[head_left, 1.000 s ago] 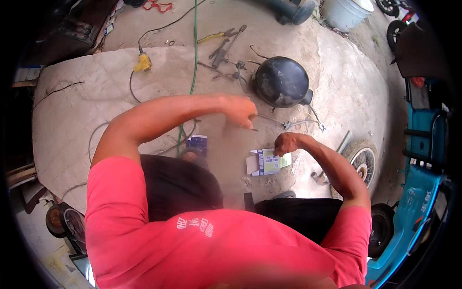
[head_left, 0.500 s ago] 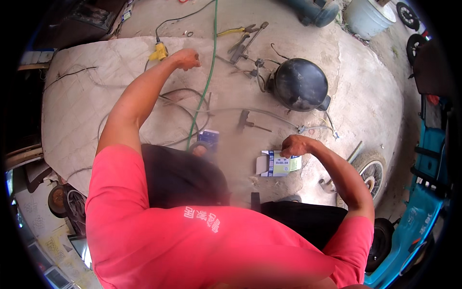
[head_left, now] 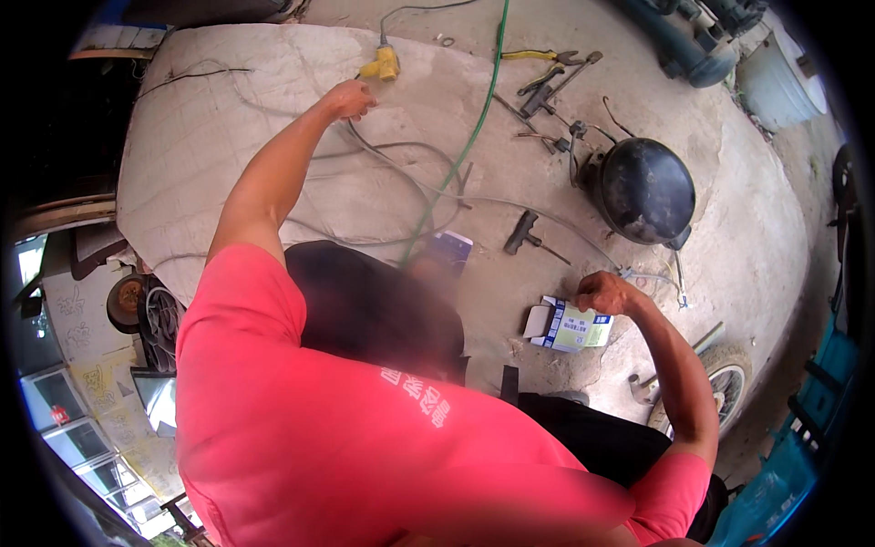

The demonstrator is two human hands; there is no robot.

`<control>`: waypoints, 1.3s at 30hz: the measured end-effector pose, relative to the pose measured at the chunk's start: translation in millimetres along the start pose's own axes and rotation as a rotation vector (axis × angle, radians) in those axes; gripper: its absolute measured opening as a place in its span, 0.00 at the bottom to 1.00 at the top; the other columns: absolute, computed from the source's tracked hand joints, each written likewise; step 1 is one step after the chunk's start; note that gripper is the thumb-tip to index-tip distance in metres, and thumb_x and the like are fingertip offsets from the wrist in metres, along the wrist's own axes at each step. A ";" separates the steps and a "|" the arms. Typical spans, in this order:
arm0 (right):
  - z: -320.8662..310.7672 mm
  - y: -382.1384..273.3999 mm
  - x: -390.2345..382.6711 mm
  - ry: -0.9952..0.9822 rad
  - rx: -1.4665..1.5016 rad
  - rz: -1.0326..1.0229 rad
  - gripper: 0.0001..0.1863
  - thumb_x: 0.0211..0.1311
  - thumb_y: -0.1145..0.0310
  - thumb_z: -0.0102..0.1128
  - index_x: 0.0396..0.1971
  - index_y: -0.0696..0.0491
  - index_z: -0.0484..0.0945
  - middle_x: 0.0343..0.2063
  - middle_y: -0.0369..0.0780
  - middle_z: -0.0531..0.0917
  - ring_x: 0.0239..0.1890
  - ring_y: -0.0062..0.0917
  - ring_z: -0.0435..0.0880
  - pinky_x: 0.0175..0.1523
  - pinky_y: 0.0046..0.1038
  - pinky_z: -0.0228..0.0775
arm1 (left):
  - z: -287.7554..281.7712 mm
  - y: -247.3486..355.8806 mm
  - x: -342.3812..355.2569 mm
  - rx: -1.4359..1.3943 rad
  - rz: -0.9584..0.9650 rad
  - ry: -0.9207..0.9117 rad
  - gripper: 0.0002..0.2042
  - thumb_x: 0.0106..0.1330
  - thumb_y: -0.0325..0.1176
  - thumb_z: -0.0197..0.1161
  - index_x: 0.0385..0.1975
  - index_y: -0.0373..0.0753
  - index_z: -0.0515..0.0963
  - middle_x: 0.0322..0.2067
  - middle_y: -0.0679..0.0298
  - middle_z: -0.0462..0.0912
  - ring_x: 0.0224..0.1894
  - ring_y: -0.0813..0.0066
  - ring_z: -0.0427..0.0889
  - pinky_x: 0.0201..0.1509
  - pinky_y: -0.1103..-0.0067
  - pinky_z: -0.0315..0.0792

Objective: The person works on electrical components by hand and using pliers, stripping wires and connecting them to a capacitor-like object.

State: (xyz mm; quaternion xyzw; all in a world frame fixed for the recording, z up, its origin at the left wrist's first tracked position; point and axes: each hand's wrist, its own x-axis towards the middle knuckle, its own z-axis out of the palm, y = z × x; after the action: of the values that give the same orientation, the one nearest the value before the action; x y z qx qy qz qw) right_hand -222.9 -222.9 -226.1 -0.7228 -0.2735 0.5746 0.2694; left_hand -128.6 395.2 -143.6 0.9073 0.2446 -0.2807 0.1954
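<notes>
My left hand (head_left: 352,100) is stretched out over the pale floor, its fingers loosely bent and slightly apart. Just beyond it lies a yellow plug or socket (head_left: 386,64) on a dark cord, and a grey cable (head_left: 392,157) loops out below the hand. My right hand (head_left: 603,294) is closed at the upper edge of a blue, white and pale green cardboard box (head_left: 576,328) with an open flap. Whatever its fingers hold, if anything, is hidden. A black T-handled tool (head_left: 521,233) lies to the upper left of that hand.
A black rounded metal compressor (head_left: 643,191) with wires sits at the right. Yellow-handled pliers (head_left: 533,55) and other tools lie beyond. A green hose (head_left: 481,123) crosses the floor. A wheel (head_left: 729,387), a white bucket (head_left: 782,82) and a blue vehicle part (head_left: 775,483) stand right.
The whole view has shifted, with floor things now farther right. My left hand has moved left relative to the yellow plug or socket. My right hand stays closed by the box.
</notes>
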 end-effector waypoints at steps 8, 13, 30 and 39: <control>1.6 -12.9 6.8 -0.006 0.032 0.033 0.19 0.52 0.56 0.63 0.34 0.58 0.86 0.30 0.45 0.87 0.39 0.33 0.86 0.48 0.32 0.75 | 34.7 -77.4 -29.3 -0.013 -0.262 0.118 0.23 0.64 0.52 0.64 0.29 0.31 0.80 0.22 0.58 0.82 0.20 0.67 0.81 0.23 0.71 0.74; -1.5 -14.1 13.7 0.026 0.056 -0.004 0.22 0.47 0.56 0.62 0.35 0.60 0.85 0.32 0.50 0.86 0.39 0.36 0.85 0.48 0.34 0.74 | 56.5 -110.9 -34.4 -0.148 -0.189 0.286 0.26 0.64 0.54 0.63 0.22 0.31 0.80 0.20 0.53 0.82 0.20 0.64 0.83 0.27 0.68 0.77; 5.0 18.0 42.0 0.009 0.036 -0.031 0.17 0.57 0.61 0.65 0.38 0.59 0.85 0.33 0.43 0.87 0.40 0.27 0.85 0.49 0.29 0.74 | 55.5 -40.3 -18.6 -0.999 -0.184 0.163 0.11 0.64 0.37 0.63 0.39 0.35 0.79 0.39 0.59 0.83 0.32 0.66 0.84 0.40 0.70 0.80; 3.2 7.5 48.3 -0.018 0.198 -0.066 0.16 0.61 0.63 0.64 0.43 0.59 0.83 0.38 0.41 0.87 0.44 0.25 0.84 0.54 0.28 0.74 | 87.1 83.7 -80.8 -0.539 0.515 -0.524 0.11 0.60 0.37 0.66 0.35 0.36 0.83 0.32 0.64 0.86 0.34 0.75 0.83 0.40 0.77 0.76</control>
State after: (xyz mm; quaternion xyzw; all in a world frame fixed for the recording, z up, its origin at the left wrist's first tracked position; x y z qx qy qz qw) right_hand -216.2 -194.0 -265.0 -0.6781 -0.2412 0.5961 0.3559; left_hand -176.7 258.1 -143.2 0.7537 0.0175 -0.3695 0.5432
